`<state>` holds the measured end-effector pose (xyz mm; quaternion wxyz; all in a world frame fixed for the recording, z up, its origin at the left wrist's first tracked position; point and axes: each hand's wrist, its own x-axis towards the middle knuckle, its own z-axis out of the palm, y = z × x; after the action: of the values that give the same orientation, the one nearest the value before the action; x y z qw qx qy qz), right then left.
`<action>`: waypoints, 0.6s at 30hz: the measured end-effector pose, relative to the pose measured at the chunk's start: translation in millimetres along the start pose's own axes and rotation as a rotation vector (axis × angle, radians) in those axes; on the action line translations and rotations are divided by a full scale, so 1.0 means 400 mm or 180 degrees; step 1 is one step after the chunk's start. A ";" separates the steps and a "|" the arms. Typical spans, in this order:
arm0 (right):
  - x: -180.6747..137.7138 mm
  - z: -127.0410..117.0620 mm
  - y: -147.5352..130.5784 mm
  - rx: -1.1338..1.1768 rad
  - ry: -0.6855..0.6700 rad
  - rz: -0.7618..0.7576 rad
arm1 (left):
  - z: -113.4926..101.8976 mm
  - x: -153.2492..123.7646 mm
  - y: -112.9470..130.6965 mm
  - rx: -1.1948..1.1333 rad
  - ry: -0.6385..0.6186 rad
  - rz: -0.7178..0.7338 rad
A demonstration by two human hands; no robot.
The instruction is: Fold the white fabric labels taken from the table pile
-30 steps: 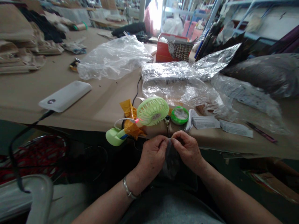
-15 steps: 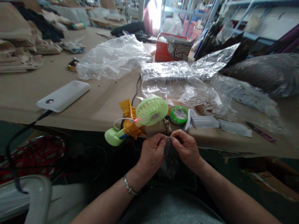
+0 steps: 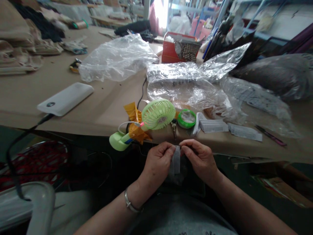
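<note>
My left hand (image 3: 158, 160) pinches the upper end of a white printed label (image 3: 176, 164), which hangs down below the table edge. Just right of the label, my right hand (image 3: 199, 158) has thumb and forefinger pressed together; anything between them is too small to make out. Under the label some clear plastic (image 3: 178, 179) shows dimly. Ahead of my fingers on the table edge lies a small metal tool with a dark end (image 3: 174, 127). Beside it is a green round container (image 3: 186, 118) with whitish stuff inside. Stacks of printed labels (image 3: 214, 126) lie to the right.
A green handheld fan (image 3: 158, 114) is taped at the table edge, left of centre. Further left lies a white power bank (image 3: 66, 99) with a black cable. Clear plastic bags (image 3: 117, 60) and a red box (image 3: 179, 49) lie behind. Purple-handled tweezers (image 3: 271, 135) rest at right.
My hands have moved slightly apart, the right one to the right and down. The printed label now shows face-on beneath my left fingers.
</note>
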<state>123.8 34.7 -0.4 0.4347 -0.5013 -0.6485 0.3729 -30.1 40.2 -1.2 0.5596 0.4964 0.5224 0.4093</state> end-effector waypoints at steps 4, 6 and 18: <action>0.013 -0.050 -0.033 -0.0342 0.0180 -0.0322 | -0.002 -0.007 -0.003 -0.0611 -0.0103 -0.0551; 0.044 -0.081 -0.042 -0.0924 0.0363 -0.0749 | -0.002 -0.012 -0.001 -0.0876 -0.0132 -0.0746; 0.183 -0.128 0.009 -0.2897 0.0067 -0.1517 | -0.001 -0.031 0.005 -0.1049 -0.0250 -0.0923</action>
<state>164.3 109.3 27.7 0.2519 -0.4818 -0.8370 -0.0617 -31.9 28.7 2.9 0.7061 0.3335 0.4921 0.3847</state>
